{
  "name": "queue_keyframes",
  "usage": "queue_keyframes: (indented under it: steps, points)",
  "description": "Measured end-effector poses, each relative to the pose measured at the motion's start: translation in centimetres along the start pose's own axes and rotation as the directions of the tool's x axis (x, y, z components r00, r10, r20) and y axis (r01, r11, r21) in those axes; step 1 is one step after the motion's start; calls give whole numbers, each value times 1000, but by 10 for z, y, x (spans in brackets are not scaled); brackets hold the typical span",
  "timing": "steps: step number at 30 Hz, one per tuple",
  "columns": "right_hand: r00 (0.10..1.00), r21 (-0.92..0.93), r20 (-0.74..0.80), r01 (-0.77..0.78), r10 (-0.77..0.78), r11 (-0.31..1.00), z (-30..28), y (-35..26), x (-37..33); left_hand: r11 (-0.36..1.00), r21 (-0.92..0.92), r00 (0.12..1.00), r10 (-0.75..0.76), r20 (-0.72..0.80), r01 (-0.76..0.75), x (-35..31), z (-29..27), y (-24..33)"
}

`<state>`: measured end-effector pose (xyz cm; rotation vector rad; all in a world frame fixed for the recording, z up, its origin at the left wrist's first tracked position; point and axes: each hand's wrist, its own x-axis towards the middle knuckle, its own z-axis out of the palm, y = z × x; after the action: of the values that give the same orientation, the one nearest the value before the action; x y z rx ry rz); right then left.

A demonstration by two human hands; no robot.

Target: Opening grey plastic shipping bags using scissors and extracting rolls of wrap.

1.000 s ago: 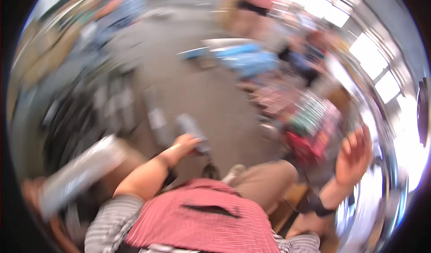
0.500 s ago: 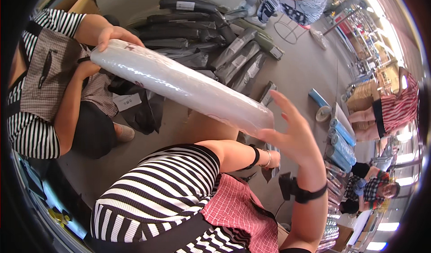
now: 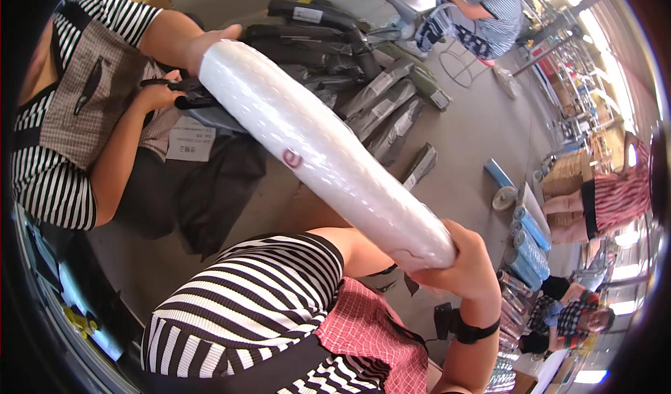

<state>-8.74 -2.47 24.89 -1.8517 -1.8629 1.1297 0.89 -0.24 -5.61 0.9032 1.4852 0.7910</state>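
Observation:
A long roll wrapped in clear, glossy film point(image 3: 328, 153), white with a small red mark, slants across the middle. My right hand point(image 3: 465, 261) is closed round its near right end, thumb below and fingers over the end. My left forearm point(image 3: 360, 251) passes beneath the roll; my left hand is hidden behind the roll and my right hand. At the upper left, a co-worker's hand point(image 3: 206, 48) supports the far end. The co-worker's other hand point(image 3: 159, 95) grips a dark item whose kind is unclear, beside a black plastic bag point(image 3: 220, 177) with a white label point(image 3: 190, 140).
Several black-wrapped rolls point(image 3: 307, 44) and clear-bagged dark rolls point(image 3: 384, 107) lie on the floor beyond. Blue rolls point(image 3: 528, 247) are stacked at the right. A wire stool frame point(image 3: 458, 69) stands farther off. Other people work at the upper and right sides.
My right hand has gone from open beside the roll to closed round its end. The roll has swung steeper, its right end lower and its left end higher. My left hand has become hidden.

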Motion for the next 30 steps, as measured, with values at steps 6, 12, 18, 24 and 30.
queue_keyframes:
  steps: [6, 12, 18, 24, 30]
  points:
    - [953, 202, -278, 182, -122, 962, -47, 63, -110, 954, 7, 840, 262, 476, -301, 8, -35, -56]
    - [642, 106, -752, 339, -148, 935, -43, 77, -216, 893, -134, 343, 298, 891, -429, 24, -17, -33]
    - [-114, -70, -993, 630, 3, 774, -7, 46, -342, 883, 235, 247, -142, 959, -407, 4, 10, -18]
    - [-737, -639, -620, 274, -270, 719, -23, 11, -449, 890, 253, 287, -147, 947, -380, 12, 15, -28]
    - [-838, -783, -526, 409, -147, 469, -1, -15, -519, 858, 298, 273, -194, 942, -418, 3, 13, -23]
